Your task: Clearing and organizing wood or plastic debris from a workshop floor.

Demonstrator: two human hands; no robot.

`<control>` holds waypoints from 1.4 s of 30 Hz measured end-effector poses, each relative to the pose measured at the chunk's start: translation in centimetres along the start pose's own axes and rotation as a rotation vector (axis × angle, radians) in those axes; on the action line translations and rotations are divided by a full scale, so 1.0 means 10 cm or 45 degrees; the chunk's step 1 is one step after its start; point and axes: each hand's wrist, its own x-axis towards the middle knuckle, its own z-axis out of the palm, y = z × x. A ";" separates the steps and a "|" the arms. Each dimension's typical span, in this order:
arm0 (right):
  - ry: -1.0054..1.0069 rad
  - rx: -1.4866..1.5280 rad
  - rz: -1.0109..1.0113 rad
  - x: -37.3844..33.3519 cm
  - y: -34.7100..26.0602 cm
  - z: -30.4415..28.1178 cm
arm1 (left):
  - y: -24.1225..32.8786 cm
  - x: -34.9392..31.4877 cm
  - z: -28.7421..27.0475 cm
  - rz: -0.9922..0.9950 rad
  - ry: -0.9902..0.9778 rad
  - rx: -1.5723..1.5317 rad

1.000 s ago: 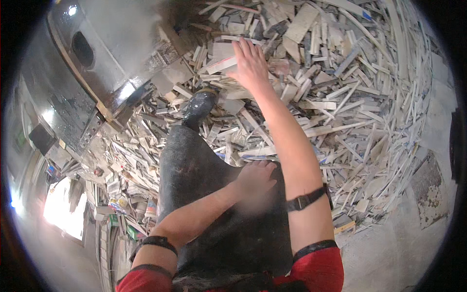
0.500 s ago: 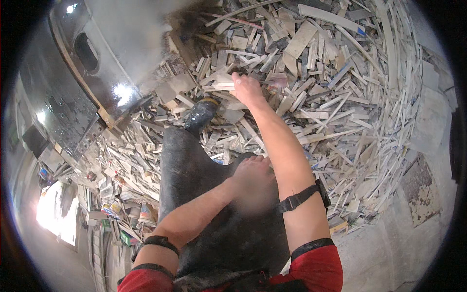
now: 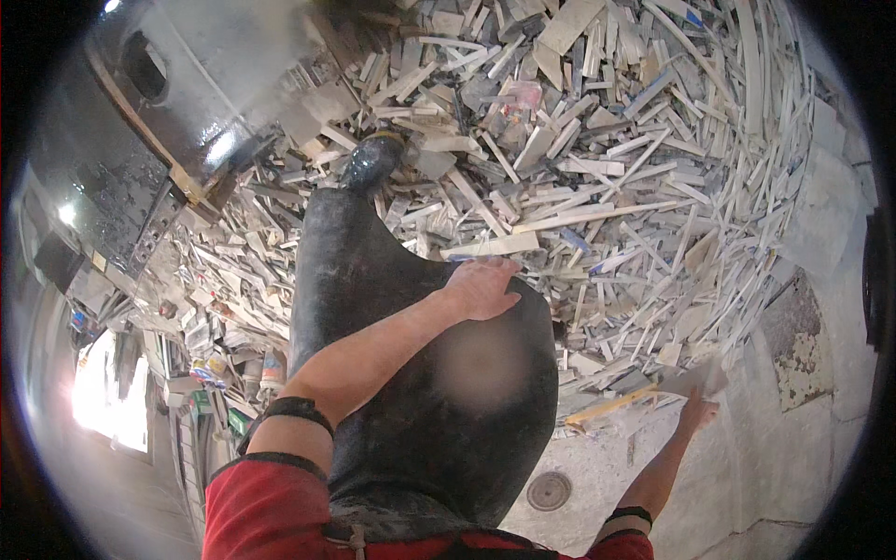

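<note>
My left hand point(image 3: 481, 287) lies on the bent knee of my black waterproof trousers point(image 3: 420, 411), fingers stretched out and holding nothing. Off to the right, low over the edge of the rubble, my right hand point(image 3: 693, 416) is at a flat grey offcut point(image 3: 698, 376), stone or tile by its look. Its fingers meet the offcut's near edge; the piece is smeared by motion, so the grip is hard to make out. Beside it lies a yellowish strip point(image 3: 611, 405). A long pale strip point(image 3: 495, 246) rests just beyond my left hand.
A heap of broken strips and slabs point(image 3: 597, 177) spreads ahead and around my black boot point(image 3: 376, 157). A large wet metal body point(image 3: 205, 93) stands at the far left. To the right are concrete floor with a round drain cover point(image 3: 549, 491) and a stained panel point(image 3: 793, 345).
My right hand has swung from the heap ahead, where it gripped a pale piece, back to the lower right. My left hand stays on the knee. The view has shifted.
</note>
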 end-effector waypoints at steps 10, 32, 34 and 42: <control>-0.190 0.386 -1.939 -3.13 -6.40 1.72 | -0.37 -0.20 0.31 -0.186 -0.180 0.451; -0.280 0.556 -1.384 -2.58 -4.67 1.98 | -0.41 -0.37 0.28 -0.147 -0.224 0.541; -0.378 0.281 -1.230 -1.16 -2.76 1.83 | -0.32 -0.34 0.16 -0.080 -0.191 0.483; 0.125 0.213 -0.817 -1.80 -2.37 0.71 | -0.94 -0.63 -1.52 -0.221 1.335 0.169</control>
